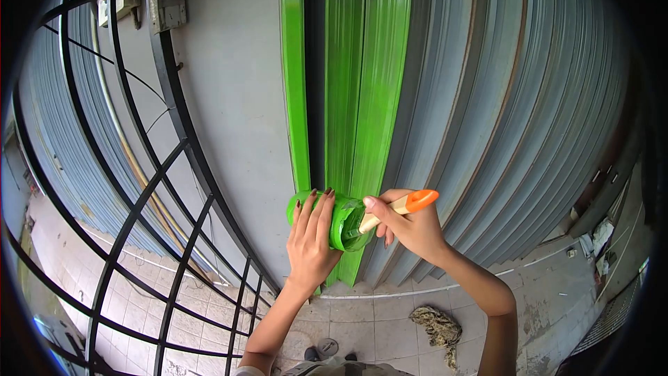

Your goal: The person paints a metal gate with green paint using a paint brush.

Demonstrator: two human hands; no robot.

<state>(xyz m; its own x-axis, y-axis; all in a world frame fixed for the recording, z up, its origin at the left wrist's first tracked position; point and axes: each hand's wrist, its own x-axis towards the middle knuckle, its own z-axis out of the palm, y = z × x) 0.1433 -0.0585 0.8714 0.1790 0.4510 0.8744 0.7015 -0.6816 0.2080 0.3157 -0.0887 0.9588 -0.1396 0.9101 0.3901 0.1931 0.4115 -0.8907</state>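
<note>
My left hand [313,237] is wrapped around a plastic container of green paint [341,226], tilted with its mouth toward the right. A paintbrush [400,207] with a pale handle and an orange end is gripped in my right hand [410,226]. Its bristle end reaches into the container's mouth, where the bristles are mostly hidden. Directly behind both hands stands a folding metal shutter [487,97]. Its leftmost panels [376,63] and a narrow edge strip [293,63] are glossy green, while the other folds are grey.
On the left is a black metal grille [118,254] beside a pale wall [229,63]. A crumpled cloth [437,327] lies on the tiled floor [390,317], near a round drain cover [327,347]. Debris [598,240] sits at the far right.
</note>
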